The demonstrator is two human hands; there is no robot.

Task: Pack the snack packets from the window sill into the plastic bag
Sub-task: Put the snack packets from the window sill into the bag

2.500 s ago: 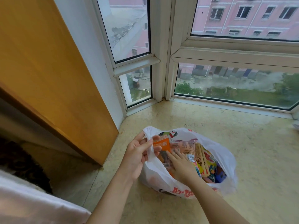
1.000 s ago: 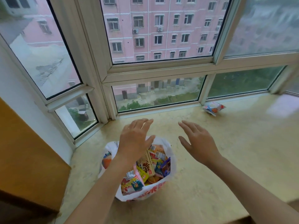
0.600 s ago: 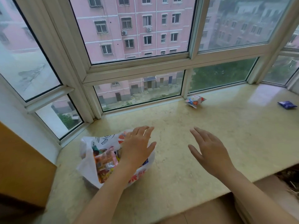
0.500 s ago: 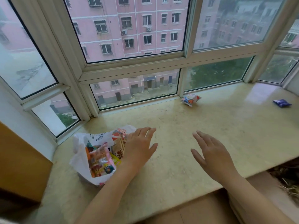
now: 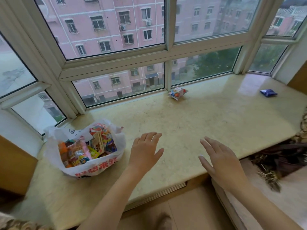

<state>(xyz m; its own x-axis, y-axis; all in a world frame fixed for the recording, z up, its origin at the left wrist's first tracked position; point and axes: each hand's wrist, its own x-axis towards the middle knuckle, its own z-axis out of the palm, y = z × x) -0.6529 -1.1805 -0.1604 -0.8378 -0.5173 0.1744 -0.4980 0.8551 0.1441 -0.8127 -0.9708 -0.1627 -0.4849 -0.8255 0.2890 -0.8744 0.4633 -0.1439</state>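
Two snack packets lie loose on the window sill (image 5: 207,123). A white packet with red and orange print (image 5: 177,93) sits at the back, just beside the window frame (image 5: 116,63). A blue packet (image 5: 268,92) lies well apart from it, toward the sill's right end. The white plastic bag (image 5: 93,170) with red lettering stands open at the left end of the sill, filled with assorted colourful snack packets (image 5: 86,149); their labels are too small to read.

The left hand (image 5: 146,152) hovers palm-down over the sill just right of the bag, apart from it, its fingers (image 5: 151,136) straight, close together and holding nothing. The right hand (image 5: 221,163) is held out beside it, fingers (image 5: 211,143) straight and slightly spread, also holding nothing; whether either hand touches the stone appears doubtful from this angle. Through the glass stands a pink apartment block (image 5: 116,22).
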